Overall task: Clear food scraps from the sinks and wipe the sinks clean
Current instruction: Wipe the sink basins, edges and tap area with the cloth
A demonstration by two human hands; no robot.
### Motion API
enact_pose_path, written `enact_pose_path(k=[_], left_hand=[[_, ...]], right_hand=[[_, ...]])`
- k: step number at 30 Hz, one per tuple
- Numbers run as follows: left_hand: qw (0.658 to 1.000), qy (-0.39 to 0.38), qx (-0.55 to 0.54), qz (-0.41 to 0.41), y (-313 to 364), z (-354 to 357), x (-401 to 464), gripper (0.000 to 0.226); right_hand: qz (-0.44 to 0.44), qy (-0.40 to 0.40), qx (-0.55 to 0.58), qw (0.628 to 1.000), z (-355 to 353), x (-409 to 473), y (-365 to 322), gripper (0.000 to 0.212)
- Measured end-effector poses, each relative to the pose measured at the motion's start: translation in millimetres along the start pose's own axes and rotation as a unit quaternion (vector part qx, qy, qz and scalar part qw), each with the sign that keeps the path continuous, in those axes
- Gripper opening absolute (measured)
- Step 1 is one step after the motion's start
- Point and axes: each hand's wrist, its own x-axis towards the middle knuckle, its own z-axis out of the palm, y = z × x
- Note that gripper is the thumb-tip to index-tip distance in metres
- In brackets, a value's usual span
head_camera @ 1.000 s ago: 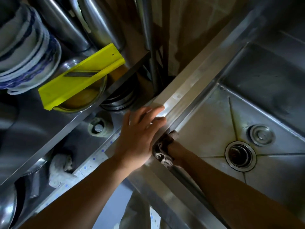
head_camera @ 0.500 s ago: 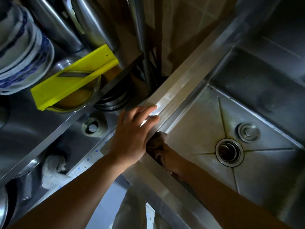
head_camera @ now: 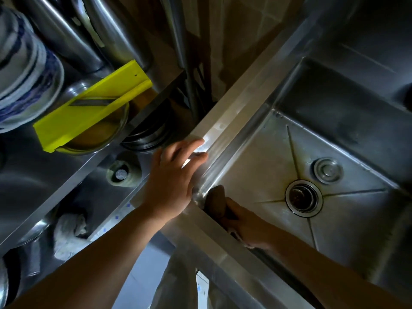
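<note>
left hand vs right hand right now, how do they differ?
The left hand lies flat with straight fingers on the sink rim; the right hand is down inside the basin, gripping a dark cloth. The left hand holds nothing. Both are bare and close to the sink's near corner.

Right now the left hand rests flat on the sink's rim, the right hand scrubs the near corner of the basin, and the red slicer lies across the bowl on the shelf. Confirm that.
Not quite: the slicer is yellow, not red, as the head view shows. The rest stands: the left hand rests flat on the rim, and the right hand works a cloth in the basin's near corner; the slicer lies across the bowl.
</note>
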Motion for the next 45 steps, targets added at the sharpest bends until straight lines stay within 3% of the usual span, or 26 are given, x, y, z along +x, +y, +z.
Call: enact_pose_path(k=[3, 5, 7, 11, 18, 23, 26, 28, 31, 36, 41, 45], left_hand=[[1.000, -0.007, -0.002, -0.003, 1, -1, 0, 0.044], [1.000, -0.008, -0.001, -0.002, 1, -1, 0, 0.045], [1.000, -0.013, 0.002, -0.002, 1, -1, 0, 0.046], [1.000, -0.015, 0.003, -0.003, 1, 0, -1, 0.046], [1.000, 0.000, 0.007, 0.005, 1, -5, -2, 0.051], [0.999, -0.020, 0.032, -0.028, 22, -15, -2, 0.047], [0.998, -0.043, 0.006, -0.038, 60, -9, -13, 0.047], [0.996, -0.092, -0.008, -0.009, 89, 3, -22, 0.039], [0.991, -0.133, -0.009, 0.001, 109, 18, -30, 0.033], [0.993, -0.114, 0.013, -0.004, 105, 30, -30, 0.015], [0.992, -0.117, 0.036, 0.002, 104, 32, -30, 0.021], [0.991, -0.123, 0.049, 0.004, 107, 29, -28, 0.018]], right_hand=[[-0.007, -0.002, 0.012, 1.000, -4, -17, 5, 0.039], [0.006, 0.006, 0.038, 0.999, -1, -10, 11, 0.036], [0.023, 0.003, -0.014, 1.000, 1, 7, 29, 0.033], [0.147, 0.015, -0.111, 0.983, 1, 26, 59, 0.044], [0.060, -0.025, -0.086, 0.994, -13, -20, 24, 0.055], [0.032, -0.016, -0.031, 0.999, -27, -76, 7, 0.045], [0.036, -0.019, 0.003, 0.999, -30, -84, 11, 0.061], [0.060, -0.019, -0.039, 0.997, -27, -74, 23, 0.068], [0.107, -0.034, -0.105, 0.988, -24, -51, 57, 0.066], [0.180, -0.024, -0.118, 0.976, -26, -33, 100, 0.057], [0.146, -0.082, -0.146, 0.975, -38, -52, 87, 0.045], [0.109, -0.052, -0.136, 0.983, -46, -104, 65, 0.038]])
